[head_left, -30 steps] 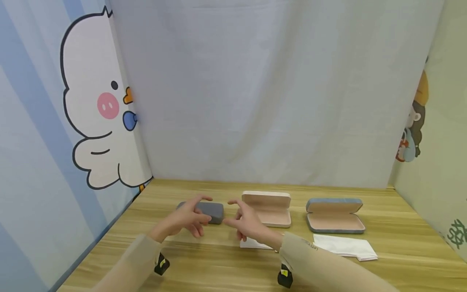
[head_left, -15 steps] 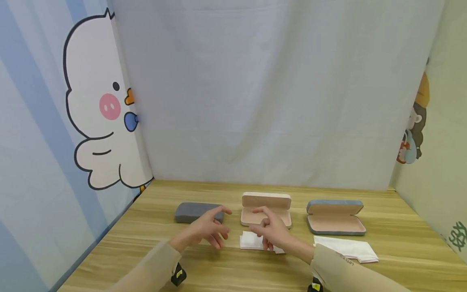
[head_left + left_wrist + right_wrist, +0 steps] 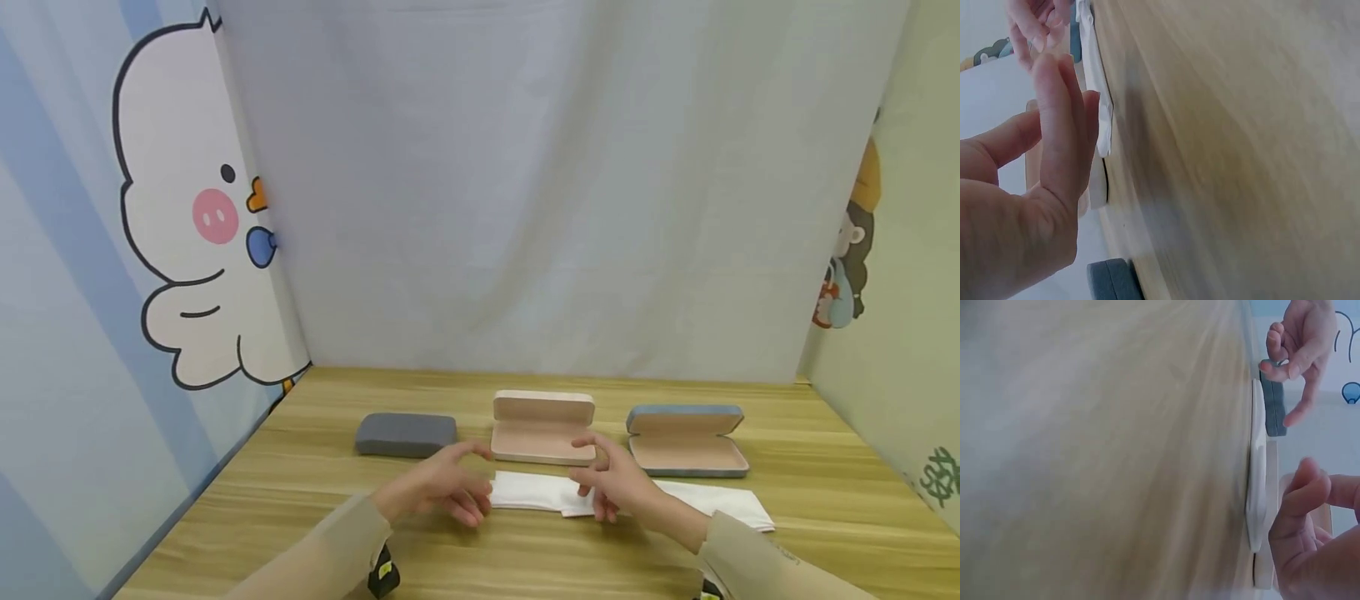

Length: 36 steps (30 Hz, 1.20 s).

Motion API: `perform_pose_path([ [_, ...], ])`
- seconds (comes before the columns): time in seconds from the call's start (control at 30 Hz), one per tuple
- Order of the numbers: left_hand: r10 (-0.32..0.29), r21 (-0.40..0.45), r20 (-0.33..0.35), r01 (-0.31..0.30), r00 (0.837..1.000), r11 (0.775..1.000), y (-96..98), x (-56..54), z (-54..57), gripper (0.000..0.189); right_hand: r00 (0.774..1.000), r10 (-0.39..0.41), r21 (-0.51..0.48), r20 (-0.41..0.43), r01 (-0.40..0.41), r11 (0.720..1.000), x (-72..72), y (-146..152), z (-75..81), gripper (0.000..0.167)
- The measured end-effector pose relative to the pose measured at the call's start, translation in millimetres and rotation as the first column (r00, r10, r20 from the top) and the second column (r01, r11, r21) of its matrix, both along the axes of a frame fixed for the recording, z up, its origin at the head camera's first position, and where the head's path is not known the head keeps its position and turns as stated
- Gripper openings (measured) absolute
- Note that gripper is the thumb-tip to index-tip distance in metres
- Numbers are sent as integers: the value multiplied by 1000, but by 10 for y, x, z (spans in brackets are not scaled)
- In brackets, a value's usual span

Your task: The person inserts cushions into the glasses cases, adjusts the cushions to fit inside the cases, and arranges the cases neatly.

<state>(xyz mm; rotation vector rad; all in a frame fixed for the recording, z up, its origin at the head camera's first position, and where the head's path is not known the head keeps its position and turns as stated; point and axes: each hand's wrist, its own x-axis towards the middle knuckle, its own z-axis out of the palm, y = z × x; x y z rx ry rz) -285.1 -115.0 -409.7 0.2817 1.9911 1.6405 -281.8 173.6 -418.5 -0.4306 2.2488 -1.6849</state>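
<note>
The left hand [image 3: 442, 485] and right hand [image 3: 621, 483] are apart, fingers loosely bent, holding nothing. From the left hand, a flat, folded white cloth [image 3: 531, 492] lies on the tabletop [image 3: 480, 567] at three o'clock, a long, closed gray case [image 3: 406, 434] at eleven, and an open cream case with pink lining [image 3: 536, 442] at two.
</note>
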Motion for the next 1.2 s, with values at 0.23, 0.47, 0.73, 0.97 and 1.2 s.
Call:
perform_pose_path([
  [0.23,35,-6,54,-35,998,999,46,33,-37,55,996,-29,50,82,25,998,50,186,-82,62],
  [0.47,81,-6,91,-81,993,997,109,48,-103,55,993,-51,84,110,42,996,93,236,-113,54],
  [0.73,124,-18,63,-123,990,992,184,29,-161,46,989,-76,88,123,66,994,96,189,-129,46],
  [0.97,129,-78,14,-127,992,989,269,3,-161,27,991,-106,154,79,93,984,48,121,-149,34],
  [1.2,138,-92,-2,-137,990,986,293,0,-177,14,993,-95,184,68,81,980,37,81,-118,20],
])
